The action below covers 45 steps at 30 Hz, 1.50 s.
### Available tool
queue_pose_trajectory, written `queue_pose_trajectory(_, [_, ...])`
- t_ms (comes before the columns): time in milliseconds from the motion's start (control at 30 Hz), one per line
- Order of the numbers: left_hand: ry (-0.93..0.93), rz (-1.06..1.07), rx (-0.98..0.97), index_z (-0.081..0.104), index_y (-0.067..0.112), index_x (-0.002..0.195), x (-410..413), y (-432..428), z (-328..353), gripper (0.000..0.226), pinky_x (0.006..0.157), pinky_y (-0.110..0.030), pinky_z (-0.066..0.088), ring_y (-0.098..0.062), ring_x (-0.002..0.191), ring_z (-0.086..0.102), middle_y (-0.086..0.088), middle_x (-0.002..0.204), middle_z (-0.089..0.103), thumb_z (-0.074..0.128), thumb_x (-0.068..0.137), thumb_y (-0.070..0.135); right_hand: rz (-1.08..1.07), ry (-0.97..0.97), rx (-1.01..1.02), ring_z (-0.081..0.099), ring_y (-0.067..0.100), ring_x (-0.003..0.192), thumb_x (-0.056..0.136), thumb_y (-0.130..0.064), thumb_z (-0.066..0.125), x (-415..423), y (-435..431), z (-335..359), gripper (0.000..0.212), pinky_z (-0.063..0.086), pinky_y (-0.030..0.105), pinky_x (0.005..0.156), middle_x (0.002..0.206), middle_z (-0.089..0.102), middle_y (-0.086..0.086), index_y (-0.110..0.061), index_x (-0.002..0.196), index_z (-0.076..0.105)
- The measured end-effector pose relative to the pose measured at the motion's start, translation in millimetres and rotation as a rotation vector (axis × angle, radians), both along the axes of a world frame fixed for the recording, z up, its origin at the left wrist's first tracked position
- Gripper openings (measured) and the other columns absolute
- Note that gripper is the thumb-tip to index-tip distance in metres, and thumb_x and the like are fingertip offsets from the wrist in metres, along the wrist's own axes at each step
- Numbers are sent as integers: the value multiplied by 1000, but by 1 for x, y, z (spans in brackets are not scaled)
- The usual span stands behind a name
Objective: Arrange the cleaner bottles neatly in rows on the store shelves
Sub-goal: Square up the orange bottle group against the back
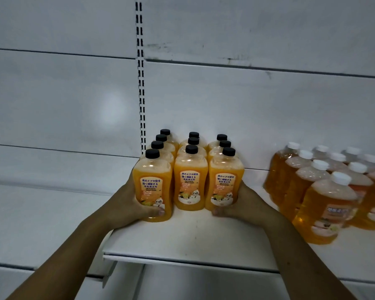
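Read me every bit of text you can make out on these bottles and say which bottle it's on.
Black-capped bottles, front middle label: "床のドアや窓を強く掃除する"
Same label, below: "地板清洁剂"
Front left label: "THE FLOOR IS HIGHLY CLEAN"
Small print lower on these labels: too small to read.
White-capped bottle label: blurred, unreadable.

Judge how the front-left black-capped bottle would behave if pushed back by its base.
The front-left black-capped bottle looks nearly full, so probably heavy for its size. Its tall, narrow shape may tip if shoved high. The left hand grips low, which likely keeps it sliding upright on the smooth shelf.
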<state>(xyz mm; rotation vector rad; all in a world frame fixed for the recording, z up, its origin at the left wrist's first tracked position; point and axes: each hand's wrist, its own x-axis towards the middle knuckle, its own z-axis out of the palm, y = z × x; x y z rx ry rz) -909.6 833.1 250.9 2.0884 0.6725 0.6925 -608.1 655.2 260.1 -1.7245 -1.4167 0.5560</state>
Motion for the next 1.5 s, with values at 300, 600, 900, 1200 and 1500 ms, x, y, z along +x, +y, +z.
queue_pose_trajectory(300, [-36,-13,37,24,43,157,-9,-8,-9,117,87,-4,50,14,121,58,42,130,57,95,64,50,-499,-377,674,55,11,115,73,-55,83,-49,-27,5,75,49,19,89,130,58,1,-21,133,56])
queue_pose_trajectory(600, [-55,-26,18,17,47,159,-5,-7,-11,116,89,-7,52,11,124,59,40,135,55,94,72,47,-279,-1026,305,37,33,147,70,-52,90,-105,23,61,100,37,48,117,160,39,10,-37,154,37])
queue_pose_trajectory(900, [-66,-83,-13,25,45,157,-1,-6,-13,112,100,-22,56,0,128,62,28,141,59,92,69,59,-265,-1051,136,34,34,149,78,-52,85,-105,34,69,99,15,44,128,151,45,12,-43,158,27])
queue_pose_trajectory(1200, [-76,-48,-26,31,45,154,-1,-9,-15,103,94,-14,55,3,126,62,27,140,60,91,71,56,-237,-1004,166,30,32,151,81,-46,85,-98,30,72,95,9,41,128,152,45,9,-41,158,30])
queue_pose_trajectory(1500, [-81,-56,-42,28,44,156,-2,-10,-13,116,99,-22,57,0,127,62,28,140,60,91,62,67,-183,-1054,387,38,32,149,70,-57,88,-86,29,56,103,8,46,127,156,48,13,-30,157,40])
